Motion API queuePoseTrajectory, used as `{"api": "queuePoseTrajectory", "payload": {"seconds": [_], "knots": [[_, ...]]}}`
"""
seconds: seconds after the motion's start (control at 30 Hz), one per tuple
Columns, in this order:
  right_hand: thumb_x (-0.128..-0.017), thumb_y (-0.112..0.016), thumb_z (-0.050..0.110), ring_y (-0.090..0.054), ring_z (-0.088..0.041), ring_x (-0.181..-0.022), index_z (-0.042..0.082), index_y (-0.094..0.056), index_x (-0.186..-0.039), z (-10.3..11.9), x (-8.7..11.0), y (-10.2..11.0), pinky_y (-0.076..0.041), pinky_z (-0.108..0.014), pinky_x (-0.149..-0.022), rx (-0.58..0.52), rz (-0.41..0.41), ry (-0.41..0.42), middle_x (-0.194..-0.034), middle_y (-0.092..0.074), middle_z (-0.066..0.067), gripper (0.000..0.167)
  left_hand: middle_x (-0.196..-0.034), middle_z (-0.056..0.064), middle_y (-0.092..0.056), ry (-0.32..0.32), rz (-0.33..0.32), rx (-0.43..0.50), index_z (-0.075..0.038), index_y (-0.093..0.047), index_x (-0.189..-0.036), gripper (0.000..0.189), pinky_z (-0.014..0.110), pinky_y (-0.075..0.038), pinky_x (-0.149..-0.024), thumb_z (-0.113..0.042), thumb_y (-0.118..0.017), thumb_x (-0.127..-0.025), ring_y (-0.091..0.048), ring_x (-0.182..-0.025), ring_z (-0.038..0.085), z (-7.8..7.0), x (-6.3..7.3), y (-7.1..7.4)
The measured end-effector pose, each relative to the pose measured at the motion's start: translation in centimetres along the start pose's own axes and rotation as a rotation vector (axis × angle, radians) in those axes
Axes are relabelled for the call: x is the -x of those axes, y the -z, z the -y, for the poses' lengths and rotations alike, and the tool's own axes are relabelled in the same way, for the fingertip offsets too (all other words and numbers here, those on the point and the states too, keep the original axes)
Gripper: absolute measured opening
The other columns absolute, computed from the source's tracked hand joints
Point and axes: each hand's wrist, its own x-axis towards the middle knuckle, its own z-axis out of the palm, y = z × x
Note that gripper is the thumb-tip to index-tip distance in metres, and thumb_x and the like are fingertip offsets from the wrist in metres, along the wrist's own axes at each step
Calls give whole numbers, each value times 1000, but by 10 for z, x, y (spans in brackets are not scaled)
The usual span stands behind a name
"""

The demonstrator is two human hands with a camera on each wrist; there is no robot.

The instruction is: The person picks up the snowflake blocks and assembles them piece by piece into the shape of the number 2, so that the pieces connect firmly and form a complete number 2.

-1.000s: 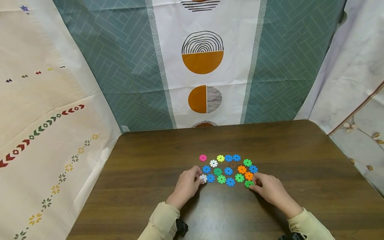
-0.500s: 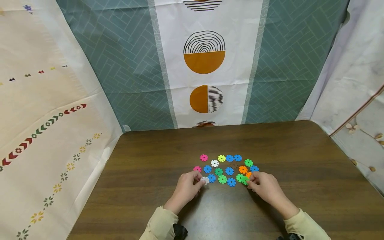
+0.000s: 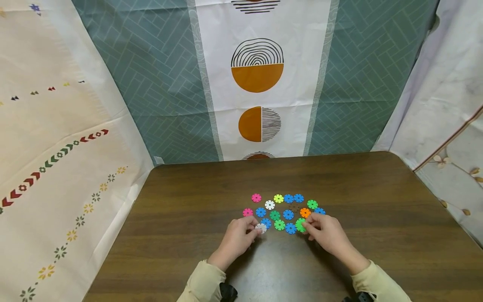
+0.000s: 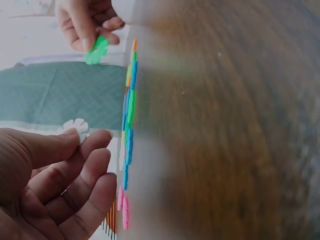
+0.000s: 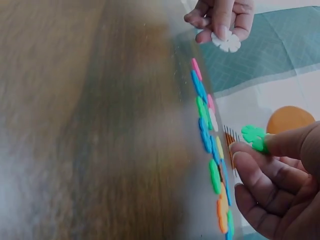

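My left hand [image 3: 237,235] pinches a white snowflake-shaped plastic disc [image 3: 260,228] between thumb and index finger. In the left wrist view this disc [image 4: 76,125] is raised off the table, with the other fingers loosely bent below. Across from it, my right hand [image 3: 326,233] pinches a bright green disc [image 3: 300,225] of the same notched kind. The right wrist view has the green disc [image 5: 252,135] held up clear of the tabletop. Between the hands lie several flat discs, among them a light green one [image 3: 279,225] and a blue one [image 3: 290,228].
The loose discs spread in uneven rows on the brown wooden table [image 3: 181,201]. Two pink discs, one of them [image 3: 256,197] farther back, lie at the left; a yellow disc [image 3: 278,199] sits at the back. An orange disc [image 3: 305,213] is close to the right hand.
My right hand has moved left with the green disc and lifted it. The white disc has come up and slightly right in my left hand, uncovering a pink disc.
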Motion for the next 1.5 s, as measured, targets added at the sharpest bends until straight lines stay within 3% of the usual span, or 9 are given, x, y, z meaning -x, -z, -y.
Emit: {"api": "queuePoseTrajectory", "payload": {"seconds": [0.3,0.5,0.8,1.5], "knots": [[-97,-60,9,-63,-21,-59,6,-56,-95,7,-5,-9,-47,-31,-46,-190,112,-11,-70,-70,-4,5,-71,4,-69,6,-5,44,-9,-63,-83,10,23,-48,-45,-9,-71,-90,-52,-43,4,0,2,-3],[-98,-58,10,-64,-26,-60,3,-54,-98,12,-7,-17,-49,-34,-48,-264,178,14,-71,-69,-7,8,-72,-4,-69,-34,-11,9,-12,-63,-80,12,21,-48,-53,-10,-72,-89,-55,-50,1,2,1,-6],[-99,-57,12,-64,-27,-60,-1,-53,-102,15,-11,-28,-50,-33,-51,-364,266,70,-73,-69,-12,14,-70,-7,-68,-51,-17,-28,-16,-62,-77,16,21,-46,-56,-14,-73,-89,-52,-50,0,-1,2,-6],[-101,-54,13,-63,-22,-57,-1,-55,-102,20,-13,-39,-50,-32,-49,-402,348,78,-73,-69,-15,14,-61,-12,-56,-82,-3,-23,-16,-59,-75,19,19,-44,-49,-12,-72,-89,-48,-49,-1,-2,1,-11]]}}
